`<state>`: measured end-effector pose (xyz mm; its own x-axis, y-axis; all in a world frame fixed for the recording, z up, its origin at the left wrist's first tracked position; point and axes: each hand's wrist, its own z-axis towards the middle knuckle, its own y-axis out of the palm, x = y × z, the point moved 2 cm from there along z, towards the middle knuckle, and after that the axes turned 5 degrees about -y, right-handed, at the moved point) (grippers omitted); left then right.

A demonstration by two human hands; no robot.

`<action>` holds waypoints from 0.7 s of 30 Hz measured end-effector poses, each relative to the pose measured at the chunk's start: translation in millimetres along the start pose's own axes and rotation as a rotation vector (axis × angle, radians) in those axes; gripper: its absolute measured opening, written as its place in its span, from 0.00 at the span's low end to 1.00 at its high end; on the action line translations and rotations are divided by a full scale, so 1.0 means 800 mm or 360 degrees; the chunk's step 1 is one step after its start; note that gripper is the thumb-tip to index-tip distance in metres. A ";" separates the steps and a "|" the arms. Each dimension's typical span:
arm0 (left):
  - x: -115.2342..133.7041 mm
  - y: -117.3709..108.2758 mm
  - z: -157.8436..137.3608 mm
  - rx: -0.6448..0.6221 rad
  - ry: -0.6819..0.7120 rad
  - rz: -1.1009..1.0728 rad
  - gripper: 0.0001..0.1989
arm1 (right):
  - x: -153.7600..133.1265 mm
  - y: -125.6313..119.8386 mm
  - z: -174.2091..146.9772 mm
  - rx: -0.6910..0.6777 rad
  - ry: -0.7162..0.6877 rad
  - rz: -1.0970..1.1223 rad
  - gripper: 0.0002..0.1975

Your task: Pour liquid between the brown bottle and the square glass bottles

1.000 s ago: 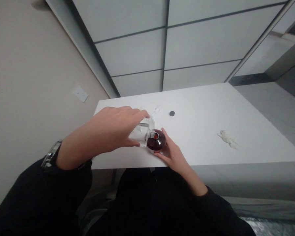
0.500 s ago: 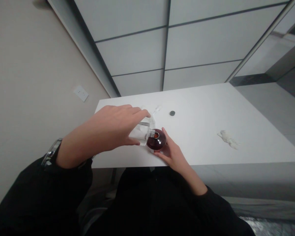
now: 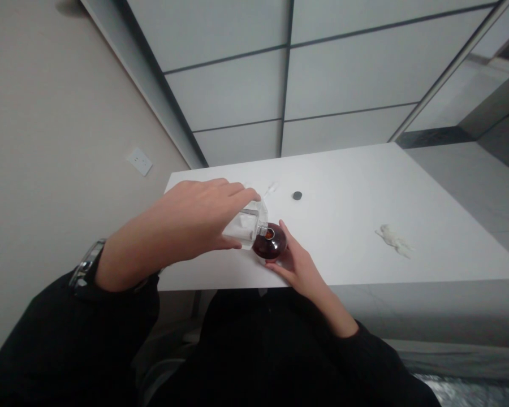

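My left hand (image 3: 207, 217) is closed round a clear glass bottle (image 3: 246, 229), tipped over so its threaded neck points right. That neck sits at the open mouth of a dark brown, rounded bottle (image 3: 271, 249); whether the two touch I cannot tell. From the right, my right hand (image 3: 299, 263) holds the brown bottle upright at its side, fingers and thumb around it. Some of the clear bottle is covered by my left fingers. Any liquid passing between the bottles is too small to make out.
On the white table (image 3: 339, 226) lie a small dark round cap (image 3: 297, 195), a crumpled whitish tissue or cloth (image 3: 394, 240) and a small clear item (image 3: 271, 189) behind the bottles. A wall with a socket (image 3: 140, 161) stands left; panelled doors (image 3: 237, 90) rise behind.
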<state>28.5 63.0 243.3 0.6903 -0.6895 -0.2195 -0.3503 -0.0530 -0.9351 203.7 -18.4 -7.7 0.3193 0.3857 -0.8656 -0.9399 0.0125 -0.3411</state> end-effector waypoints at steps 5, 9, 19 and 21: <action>-0.001 0.000 0.000 0.0025 0.0030 0.0019 0.29 | 0.002 0.001 0.000 0.0005 -0.0012 0.0001 0.53; -0.002 0.001 -0.001 0.0073 0.0049 0.0004 0.27 | 0.003 0.001 0.000 0.0006 -0.0017 0.0007 0.53; -0.001 -0.002 -0.002 0.0071 0.0043 0.0001 0.26 | 0.003 0.001 -0.001 0.0005 0.0009 -0.0002 0.52; -0.001 -0.003 -0.002 0.0058 0.0042 0.0012 0.27 | 0.003 0.001 -0.001 0.0011 -0.0012 -0.0004 0.52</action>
<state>27.7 62.8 246.5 0.6706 -0.7086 -0.2195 -0.3316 -0.0217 -0.9432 203.6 -18.2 -10.3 0.3210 0.3924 -0.8620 -0.9399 0.0198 -0.3409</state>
